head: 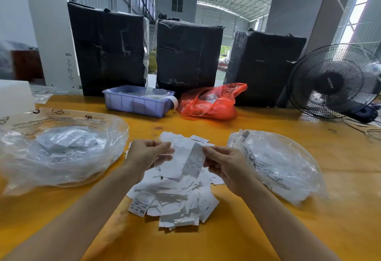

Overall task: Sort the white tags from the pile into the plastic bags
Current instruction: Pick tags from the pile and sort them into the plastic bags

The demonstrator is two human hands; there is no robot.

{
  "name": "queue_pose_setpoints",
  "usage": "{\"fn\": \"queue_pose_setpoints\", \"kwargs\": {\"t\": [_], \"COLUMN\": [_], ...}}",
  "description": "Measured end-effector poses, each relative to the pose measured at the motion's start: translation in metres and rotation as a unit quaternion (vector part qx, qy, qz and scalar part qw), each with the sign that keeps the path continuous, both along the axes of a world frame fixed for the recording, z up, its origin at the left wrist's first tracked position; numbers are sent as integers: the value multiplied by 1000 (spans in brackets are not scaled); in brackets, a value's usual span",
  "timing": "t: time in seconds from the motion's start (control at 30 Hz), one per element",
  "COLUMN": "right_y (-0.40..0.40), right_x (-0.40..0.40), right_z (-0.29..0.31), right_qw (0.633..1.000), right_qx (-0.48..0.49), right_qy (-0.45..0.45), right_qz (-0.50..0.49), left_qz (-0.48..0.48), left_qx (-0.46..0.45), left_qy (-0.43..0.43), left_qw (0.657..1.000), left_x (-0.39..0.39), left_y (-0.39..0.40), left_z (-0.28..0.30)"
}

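I am holding a few white tags (pixel 186 161) up over the pile (pixel 175 201), and the step in hand, as I judge it, is reading the size print before choosing a bag. To do it well I should be keeping the printed face turned toward me, peeling one tag clear of the others, and only then carrying it to the left bag (pixel 59 149), where an XS tag is showing, or the right bag (pixel 276 164). My left hand (pixel 147 154) is pinching the upper edge of the tags with its fingers curled; my right hand (pixel 223 165) is pinching the printed tag's right edge. The pile is lying on the yellow table (pixel 309 230) between the two bags.
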State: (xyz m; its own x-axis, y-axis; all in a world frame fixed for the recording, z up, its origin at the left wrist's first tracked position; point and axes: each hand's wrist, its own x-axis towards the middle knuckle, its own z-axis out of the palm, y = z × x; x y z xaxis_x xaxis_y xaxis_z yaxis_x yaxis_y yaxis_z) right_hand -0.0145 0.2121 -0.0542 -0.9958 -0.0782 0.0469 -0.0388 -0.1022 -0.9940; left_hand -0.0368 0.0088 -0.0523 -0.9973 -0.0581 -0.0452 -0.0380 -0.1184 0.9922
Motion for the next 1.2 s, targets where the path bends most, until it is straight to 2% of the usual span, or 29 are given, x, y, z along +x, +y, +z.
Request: {"fn": "queue_pose_setpoints", "kwargs": {"t": [0.13, 0.33, 0.47, 0.6, 0.9, 1.2], "right_y": [1, 1, 2, 5, -4, -5], "right_x": [-2, -2, -1, -3, 1, 1], "right_z": [-5, -2, 0, 6, 2, 0], "right_qw": [999, 998, 998, 993, 975, 971], "right_qx": [3, -38, -51, -87, 68, 86], "right_qy": [-41, -48, -1, 55, 180, 192], "right_qz": [-28, -8, -30, -66, -112, -113], "left_qz": [-36, -75, -103, -145, -184, -201], "left_qx": [-40, -78, -130, -140, -120, -77], "left_qy": [1, 1, 15, 21, -10, -27], "left_qw": [999, 994, 986, 979, 976, 976], "left_x": [4, 6, 8, 10, 14, 14], "left_y": [3, 9, 14, 18, 22, 20], "left_z": [0, -1, -5, -4, -1, -3]}}
